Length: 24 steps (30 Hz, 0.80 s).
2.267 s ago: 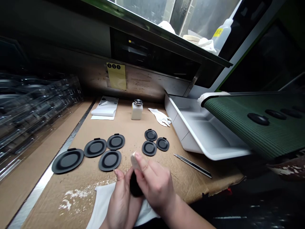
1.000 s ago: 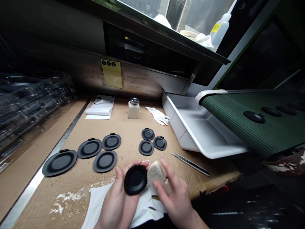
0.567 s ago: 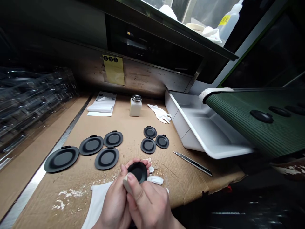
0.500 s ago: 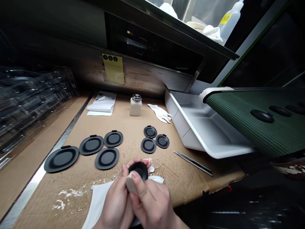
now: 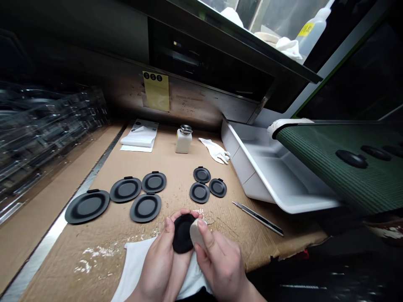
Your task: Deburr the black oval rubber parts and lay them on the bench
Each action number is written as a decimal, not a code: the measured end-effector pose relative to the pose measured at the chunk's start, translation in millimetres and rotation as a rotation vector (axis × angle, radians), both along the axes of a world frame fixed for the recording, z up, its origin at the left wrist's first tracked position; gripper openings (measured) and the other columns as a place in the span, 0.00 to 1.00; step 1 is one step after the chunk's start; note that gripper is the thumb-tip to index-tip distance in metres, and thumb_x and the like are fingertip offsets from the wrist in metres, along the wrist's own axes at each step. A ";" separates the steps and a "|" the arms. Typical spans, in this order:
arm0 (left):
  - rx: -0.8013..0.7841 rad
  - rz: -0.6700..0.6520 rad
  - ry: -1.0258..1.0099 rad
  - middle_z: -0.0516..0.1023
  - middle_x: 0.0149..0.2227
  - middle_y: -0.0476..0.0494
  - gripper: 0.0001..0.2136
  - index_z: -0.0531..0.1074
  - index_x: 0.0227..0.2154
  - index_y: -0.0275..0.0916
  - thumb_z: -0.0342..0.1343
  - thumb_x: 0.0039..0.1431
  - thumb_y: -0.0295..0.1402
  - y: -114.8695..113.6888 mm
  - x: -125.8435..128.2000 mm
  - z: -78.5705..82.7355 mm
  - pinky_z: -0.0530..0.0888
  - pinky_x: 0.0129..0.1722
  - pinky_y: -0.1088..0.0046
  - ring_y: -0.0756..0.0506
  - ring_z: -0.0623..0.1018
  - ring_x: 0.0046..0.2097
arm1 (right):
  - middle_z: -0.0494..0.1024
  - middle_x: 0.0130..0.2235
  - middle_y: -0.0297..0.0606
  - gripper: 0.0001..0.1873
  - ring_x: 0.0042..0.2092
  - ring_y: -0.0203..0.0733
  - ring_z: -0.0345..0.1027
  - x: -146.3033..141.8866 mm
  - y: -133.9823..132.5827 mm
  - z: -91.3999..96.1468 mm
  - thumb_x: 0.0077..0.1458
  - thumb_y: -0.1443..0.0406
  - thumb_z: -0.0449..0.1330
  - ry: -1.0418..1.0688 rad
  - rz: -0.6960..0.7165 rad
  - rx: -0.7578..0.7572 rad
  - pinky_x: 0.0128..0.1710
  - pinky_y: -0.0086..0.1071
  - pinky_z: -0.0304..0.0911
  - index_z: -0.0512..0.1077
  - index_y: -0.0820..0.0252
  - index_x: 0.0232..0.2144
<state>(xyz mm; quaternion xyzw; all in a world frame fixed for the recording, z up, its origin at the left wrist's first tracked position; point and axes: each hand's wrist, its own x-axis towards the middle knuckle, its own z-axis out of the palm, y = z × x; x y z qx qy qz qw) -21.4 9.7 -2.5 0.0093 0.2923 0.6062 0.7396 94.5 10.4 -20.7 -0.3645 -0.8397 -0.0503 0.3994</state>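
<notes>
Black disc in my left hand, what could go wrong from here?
The white pad pressed on the black disc could leave marks like the white residue on the cardboard. The disc, cupped in the left hand, could slip onto the cloth. The right hand works fairly near the craft knife, which could nick it if it's knocked.

Matte black oval disc [image 5: 183, 233], upright on edge in left hand [image 5: 155, 264], lower centre of frame; off-white pad [image 5: 197, 233] gripped in right hand [image 5: 222, 264], touching disc's right side.
</notes>
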 end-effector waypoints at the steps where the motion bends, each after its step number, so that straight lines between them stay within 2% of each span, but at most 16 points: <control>1: -0.002 0.004 0.004 0.77 0.40 0.37 0.14 0.72 0.35 0.35 0.47 0.59 0.39 -0.1 0.2 0.0 0.63 0.54 0.66 0.42 0.72 0.50 | 0.71 0.24 0.38 0.30 0.23 0.39 0.63 -1.1 0.0 0.2 0.54 0.73 0.54 0.000 0.000 0.015 0.21 0.31 0.60 0.53 0.69 0.59; 4: -0.038 -0.006 0.046 0.77 0.40 0.38 0.14 0.73 0.36 0.35 0.48 0.58 0.40 -1.1 -0.7 0.3 0.64 0.54 0.67 0.42 0.73 0.48 | 0.71 0.24 0.39 0.31 0.23 0.40 0.62 -14.5 -2.0 0.5 0.54 0.71 0.55 0.036 0.052 0.071 0.20 0.32 0.59 0.53 0.71 0.59; 7: -0.043 -0.029 0.063 0.77 0.41 0.38 0.13 0.72 0.36 0.36 0.49 0.58 0.38 -1.6 -2.3 0.8 0.64 0.54 0.68 0.42 0.74 0.48 | 0.73 0.26 0.40 0.30 0.24 0.41 0.63 -20.7 -2.2 -1.8 0.56 0.70 0.53 0.063 0.082 0.045 0.20 0.33 0.60 0.52 0.69 0.60; 11: -0.039 0.011 0.008 0.77 0.41 0.37 0.12 0.72 0.36 0.34 0.47 0.60 0.35 0.6 -1.9 1.3 0.65 0.54 0.65 0.42 0.73 0.50 | 0.75 0.29 0.42 0.29 0.26 0.41 0.67 11.7 6.5 -1.8 0.56 0.70 0.53 -0.005 -0.015 -0.026 0.24 0.33 0.66 0.52 0.66 0.59; 14: -0.038 0.009 -0.003 0.77 0.42 0.32 0.13 0.73 0.36 0.32 0.46 0.60 0.35 1.4 -1.4 2.2 0.65 0.53 0.61 0.39 0.72 0.50 | 0.77 0.38 0.44 0.27 0.35 0.41 0.72 43.7 14.1 8.8 0.57 0.69 0.53 0.055 -0.113 -0.077 0.34 0.31 0.69 0.55 0.61 0.58; 16: -0.019 -0.030 -0.024 0.77 0.42 0.30 0.16 0.73 0.36 0.31 0.46 0.60 0.38 0.7 -1.7 3.0 0.64 0.54 0.59 0.37 0.72 0.50 | 0.75 0.43 0.43 0.27 0.41 0.41 0.72 53.1 17.3 19.1 0.57 0.68 0.54 0.122 -0.127 -0.101 0.39 0.31 0.69 0.55 0.58 0.58; 18: -0.013 -0.053 -0.059 0.77 0.42 0.33 0.19 0.74 0.36 0.32 0.45 0.59 0.42 -0.4 -2.1 3.1 0.63 0.54 0.60 0.38 0.72 0.50 | 0.76 0.42 0.41 0.27 0.40 0.41 0.71 49.3 20.3 28.2 0.56 0.67 0.54 0.129 -0.029 -0.125 0.38 0.31 0.69 0.55 0.57 0.58; 21: -0.019 -0.060 -0.114 0.78 0.42 0.37 0.22 0.74 0.38 0.35 0.44 0.58 0.47 -1.4 -2.5 1.6 0.62 0.55 0.60 0.39 0.71 0.51 | 0.76 0.34 0.38 0.24 0.33 0.39 0.68 26.7 25.9 34.3 0.57 0.67 0.54 0.052 0.205 -0.095 0.32 0.31 0.67 0.58 0.58 0.56; 24: -0.007 -0.069 -0.127 0.77 0.43 0.38 0.21 0.74 0.39 0.37 0.45 0.57 0.48 -1.9 -2.8 -0.3 0.58 0.57 0.59 0.39 0.69 0.54 | 0.72 0.26 0.34 0.21 0.29 0.39 0.65 2.4 29.1 29.8 0.57 0.67 0.52 -0.026 0.225 0.017 0.28 0.31 0.64 0.61 0.57 0.54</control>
